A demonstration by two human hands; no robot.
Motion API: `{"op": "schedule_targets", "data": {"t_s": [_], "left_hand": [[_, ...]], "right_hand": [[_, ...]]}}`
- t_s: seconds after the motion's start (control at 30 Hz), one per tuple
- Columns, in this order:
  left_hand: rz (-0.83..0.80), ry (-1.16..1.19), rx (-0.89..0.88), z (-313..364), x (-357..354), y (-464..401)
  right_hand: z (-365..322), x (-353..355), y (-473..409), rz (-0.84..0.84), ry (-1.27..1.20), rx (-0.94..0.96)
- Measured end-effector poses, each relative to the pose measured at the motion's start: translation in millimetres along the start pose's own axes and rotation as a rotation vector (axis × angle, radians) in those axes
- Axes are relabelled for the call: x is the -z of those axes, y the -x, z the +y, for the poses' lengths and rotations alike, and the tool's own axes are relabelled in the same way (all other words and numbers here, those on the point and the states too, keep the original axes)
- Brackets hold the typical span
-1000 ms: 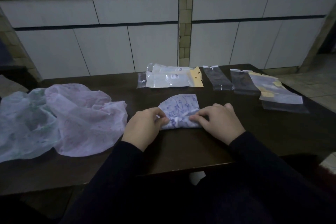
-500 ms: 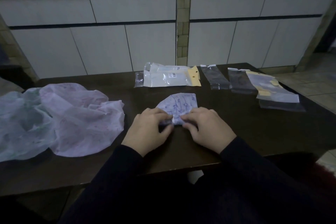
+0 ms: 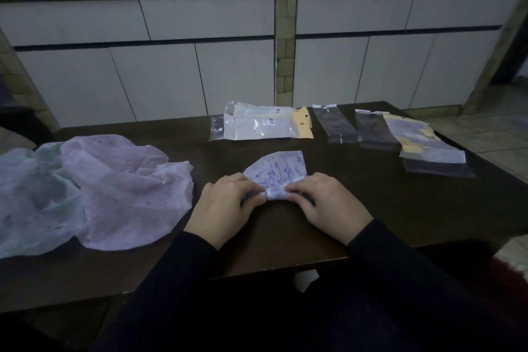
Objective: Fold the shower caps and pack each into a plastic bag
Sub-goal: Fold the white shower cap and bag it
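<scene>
Between our two hands, on the dark table (image 3: 371, 208), we are holding the patterned shower cap (image 3: 278, 173), already folded small. Our left hand (image 3: 225, 208) is pinching its near left corner with curled fingers and thumb, and our right hand (image 3: 328, 204) is pinching the near right corner in the same way, so both hands are almost touching at the rolled near edge. The far part of the cap is lying flat on the table beyond our fingers. To the left of our left hand, the unfolded pink shower cap (image 3: 125, 194) is lying spread and wrinkled, partly over a greenish shower cap (image 3: 28, 194). Beyond our hands, the packed white bags (image 3: 263, 126) are lying together. Beyond our right hand and further right, the empty clear plastic bags (image 3: 334, 126) are lying side by side, and some bags with yellow cards (image 3: 425, 146) are lying stacked near the table edge.
</scene>
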State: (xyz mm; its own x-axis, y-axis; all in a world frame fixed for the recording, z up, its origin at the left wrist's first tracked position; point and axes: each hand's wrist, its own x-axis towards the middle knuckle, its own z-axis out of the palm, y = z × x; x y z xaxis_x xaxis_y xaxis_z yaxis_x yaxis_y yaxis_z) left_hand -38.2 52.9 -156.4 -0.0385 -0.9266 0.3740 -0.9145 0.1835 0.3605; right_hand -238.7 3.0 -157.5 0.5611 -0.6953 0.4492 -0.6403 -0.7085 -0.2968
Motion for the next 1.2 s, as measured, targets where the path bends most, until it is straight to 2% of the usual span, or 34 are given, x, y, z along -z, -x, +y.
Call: {"op": "schedule_targets", "data": {"t_s": [0.2, 0.43, 0.63, 0.7, 0.77, 0.83, 0.9, 1.03, 1.2], "left_hand": [[-0.074, -0.084, 0.057, 7.1, 4.3, -8.3], [-0.195, -0.142, 0.197, 9.5, 6.2, -28.9], [-0.165, -0.078, 0.262, 7.2, 8.3, -39.6], [-0.106, -0.098, 0.246, 5.7, 5.7, -39.8], [-0.005, -0.133, 0.155, 4.2, 1.8, -38.1], [0.061, -0.158, 0.031, 3.5, -1.7, -36.4], [0.058, -0.147, -0.037, 3.2, -6.2, -33.9], [0.069, -0.106, 0.007, 4.8, -8.5, -25.8], [-0.047, -0.094, 0.082, -4.5, -7.7, -28.2]], "right_hand": [[2.6, 11.0, -9.8, -0.062, 0.114, 0.001], [10.5, 13.1, -30.0, -0.178, 0.01, -0.144], [12.9, 8.1, -41.7, -0.208, -0.013, -0.235], [13.1, 4.0, -43.9, -0.163, 0.037, -0.246], [10.8, 0.0, -44.3, -0.088, 0.078, -0.236], [6.1, -3.0, -42.1, -0.01, 0.115, -0.153], [3.0, -6.0, -38.6, 0.008, 0.144, -0.043], [2.7, -6.1, -32.2, -0.068, 0.13, -0.041], [4.1, -1.4, -28.2, -0.14, 0.049, -0.154]]}}
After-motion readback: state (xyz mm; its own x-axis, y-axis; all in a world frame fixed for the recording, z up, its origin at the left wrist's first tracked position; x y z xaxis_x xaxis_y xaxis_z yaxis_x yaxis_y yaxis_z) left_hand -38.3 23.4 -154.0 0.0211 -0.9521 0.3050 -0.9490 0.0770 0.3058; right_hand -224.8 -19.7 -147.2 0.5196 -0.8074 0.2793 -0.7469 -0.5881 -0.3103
